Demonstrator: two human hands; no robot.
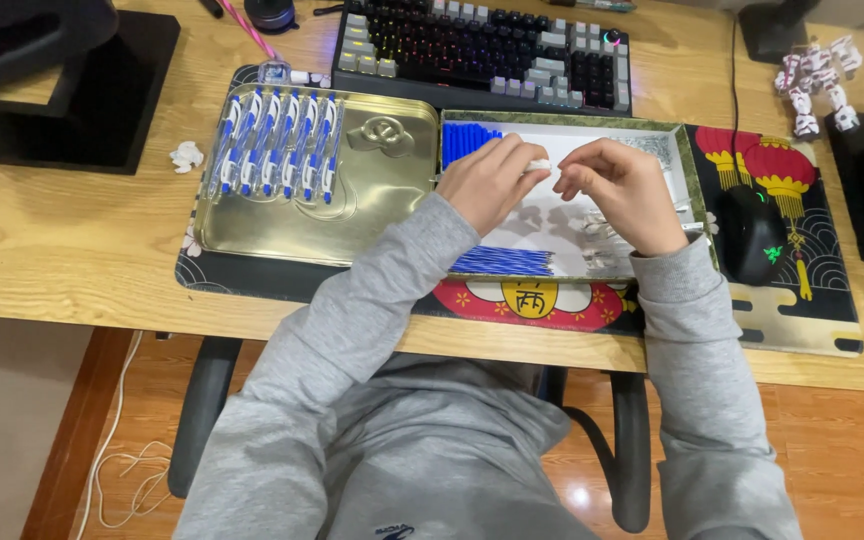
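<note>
White pen part (542,164) | pinched by both hands | over box (677,150) | keyboard (482,45) behind

desk (72,240): pale wood, matt grain | tin lid (352,215): gold metal, glossy, embossed | pens (277,145): shiny white-and-blue plastic | sleeves (372,300): soft grey cloth, matt | mouse (752,232): black plastic, smooth | keyboard (482,50): plastic keys, matt

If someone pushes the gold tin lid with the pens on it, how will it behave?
The lid looks thin and light, so it would probably slide easily on the mat. The pens lie loose in a row and may roll or shift.
</note>
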